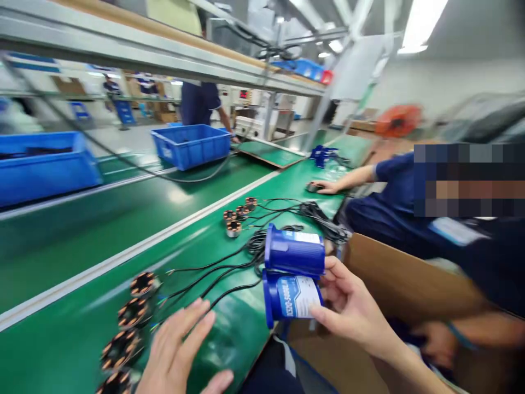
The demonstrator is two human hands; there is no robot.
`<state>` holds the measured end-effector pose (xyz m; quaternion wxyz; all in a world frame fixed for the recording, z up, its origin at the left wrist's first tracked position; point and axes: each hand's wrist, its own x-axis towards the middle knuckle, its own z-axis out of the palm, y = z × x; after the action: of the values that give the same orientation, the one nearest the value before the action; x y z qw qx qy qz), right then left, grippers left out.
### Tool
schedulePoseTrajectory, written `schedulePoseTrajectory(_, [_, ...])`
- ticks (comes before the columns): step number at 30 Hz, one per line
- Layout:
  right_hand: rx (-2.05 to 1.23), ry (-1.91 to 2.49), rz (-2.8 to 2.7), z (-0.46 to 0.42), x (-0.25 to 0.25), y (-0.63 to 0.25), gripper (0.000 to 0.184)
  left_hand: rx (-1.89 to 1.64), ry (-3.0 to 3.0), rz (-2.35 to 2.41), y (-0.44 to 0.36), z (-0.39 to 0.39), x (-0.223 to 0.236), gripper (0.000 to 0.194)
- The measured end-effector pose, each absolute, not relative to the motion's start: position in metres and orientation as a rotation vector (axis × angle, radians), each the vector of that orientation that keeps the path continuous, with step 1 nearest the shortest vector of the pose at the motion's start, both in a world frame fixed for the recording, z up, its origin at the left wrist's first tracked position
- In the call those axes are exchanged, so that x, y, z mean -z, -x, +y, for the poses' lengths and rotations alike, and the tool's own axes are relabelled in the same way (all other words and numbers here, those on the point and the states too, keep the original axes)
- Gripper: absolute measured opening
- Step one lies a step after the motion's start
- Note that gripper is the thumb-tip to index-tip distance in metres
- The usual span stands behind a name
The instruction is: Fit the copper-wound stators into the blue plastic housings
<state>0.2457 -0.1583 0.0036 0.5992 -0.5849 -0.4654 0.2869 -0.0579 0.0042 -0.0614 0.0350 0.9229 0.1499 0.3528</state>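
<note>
My right hand (348, 306) is closed around two blue plastic cylinders, an upper one (294, 253) and a lower one (290, 296) with a white label, held at the near edge of the green bench (229, 339). My left hand (180, 350) hovers open over the bench, fingers stretched out, holding nothing. Just left of it lies a row of several copper-wound motor stators (131, 323) with black wires (213, 273) running toward the cylinders.
More stators (238, 216) and a wire tangle (315, 216) lie farther along. A co-worker in dark blue (394, 202) sits at right, one hand (324, 187) on the bench. Blue bins (192, 145) (41, 164) stand beyond the conveyor belt. A cardboard box (410, 284) sits at right.
</note>
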Motion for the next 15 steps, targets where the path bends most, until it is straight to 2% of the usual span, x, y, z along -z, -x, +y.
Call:
schedulePoseTrajectory(3, [-0.640,1.356,-1.552,-0.086,-0.025,-0.206,0.053,-1.326,-2.593,0.920,0.099,0.025,0.020,0.073])
schedulePoseTrajectory(6, [-0.580,1.179,-2.056,0.004,-0.043,-0.153,0.056,-1.550,-2.366,1.329,0.145,0.049,0.002,0.075])
schedulePoseTrajectory(10, [-0.410,0.948,-2.615,0.105,-0.053,-0.064,0.061,-1.635,-2.414,1.540,0.194,0.072,0.018,0.069])
schedulePoseTrajectory(15, [-0.229,0.827,-3.126,0.158,-0.037,0.029,0.060,-1.438,-2.527,1.751,0.226,0.087,0.062,0.058])
